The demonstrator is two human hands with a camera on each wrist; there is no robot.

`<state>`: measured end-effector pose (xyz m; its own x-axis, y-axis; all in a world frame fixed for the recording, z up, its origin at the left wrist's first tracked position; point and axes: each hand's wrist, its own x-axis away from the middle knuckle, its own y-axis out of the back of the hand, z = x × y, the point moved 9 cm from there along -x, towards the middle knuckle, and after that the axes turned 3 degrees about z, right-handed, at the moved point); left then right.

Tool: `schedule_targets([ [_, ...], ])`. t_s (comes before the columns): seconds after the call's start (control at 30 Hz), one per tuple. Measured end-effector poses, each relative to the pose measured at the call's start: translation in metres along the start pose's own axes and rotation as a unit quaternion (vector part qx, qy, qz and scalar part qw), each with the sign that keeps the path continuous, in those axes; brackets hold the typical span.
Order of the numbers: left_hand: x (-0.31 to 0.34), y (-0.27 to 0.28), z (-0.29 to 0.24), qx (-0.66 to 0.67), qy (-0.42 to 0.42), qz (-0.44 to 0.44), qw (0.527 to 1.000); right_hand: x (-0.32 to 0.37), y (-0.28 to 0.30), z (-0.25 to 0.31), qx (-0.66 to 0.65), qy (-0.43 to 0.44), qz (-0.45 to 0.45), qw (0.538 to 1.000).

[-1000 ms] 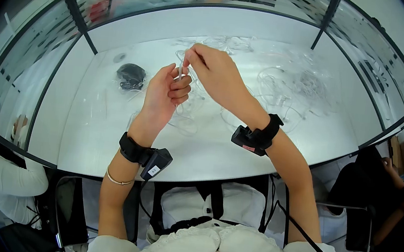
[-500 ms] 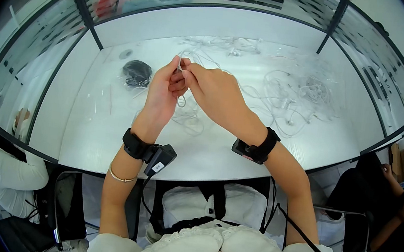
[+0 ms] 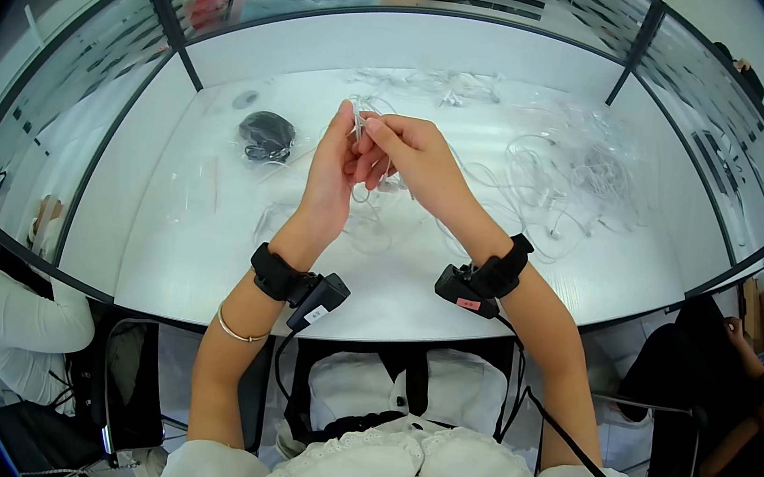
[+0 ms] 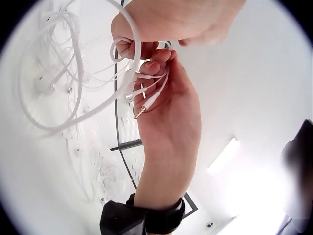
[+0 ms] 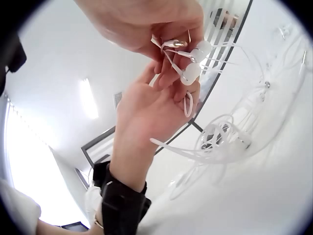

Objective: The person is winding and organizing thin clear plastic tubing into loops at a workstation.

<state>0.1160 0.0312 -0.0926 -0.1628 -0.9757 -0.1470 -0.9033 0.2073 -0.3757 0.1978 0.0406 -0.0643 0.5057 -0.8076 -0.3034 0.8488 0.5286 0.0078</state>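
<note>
White wired earphones (image 5: 191, 73) hang from the fingers of both hands, which meet above the table. The left hand (image 3: 332, 169) pinches the white cable between thumb and curled fingers. Touching it from the right, the right hand (image 3: 421, 160) grips the same cable. In the left wrist view a gold-tipped plug (image 4: 142, 111) lies along the left palm, and a loop of cable (image 4: 78, 63) hangs beside the hands. Both earbuds show below the right fingers in the right wrist view. Where the fingers overlap, the cable is partly hidden.
More tangled white cables (image 3: 597, 173) and clear plastic bags lie at the right and back of the table (image 3: 210, 257). A black bundle (image 3: 266, 136) sits at the left. Low partitions enclose the table; people sit on both sides.
The right hand has come down from above the left fingertips to beside them, and its fingers have turned inward. The left hand has shifted slightly to the right.
</note>
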Motion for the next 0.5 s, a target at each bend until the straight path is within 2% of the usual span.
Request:
schedule_targets([
  [0.03, -0.001, -0.002, 0.0, -0.003, 0.001, 0.03, 1.0, 0.001, 0.001, 0.003, 0.07, -0.001, -0.016, 0.997],
  [0.07, -0.002, 0.002, 0.007, -0.044, 0.021, -0.031, 0.998, 0.005, 0.001, 0.009, 0.139, -0.002, -0.032, 0.99],
  [0.1, 0.001, -0.002, 0.008, -0.052, 0.038, -0.028, 0.998, 0.008, 0.0, 0.013, 0.207, -0.003, -0.049, 0.977],
  [0.13, 0.004, -0.002, 0.007, -0.052, 0.039, -0.051, 0.997, 0.01, 0.0, 0.022, 0.319, 0.069, -0.09, 0.941],
  [0.37, 0.008, 0.008, 0.005, -0.04, 0.031, -0.12, 0.991, 0.015, -0.013, 0.03, 0.492, 0.084, -0.104, 0.86],
  [0.5, 0.006, 0.011, 0.006, -0.056, 0.006, -0.086, 0.995, 0.019, -0.018, 0.029, 0.54, 0.102, -0.107, 0.829],
])
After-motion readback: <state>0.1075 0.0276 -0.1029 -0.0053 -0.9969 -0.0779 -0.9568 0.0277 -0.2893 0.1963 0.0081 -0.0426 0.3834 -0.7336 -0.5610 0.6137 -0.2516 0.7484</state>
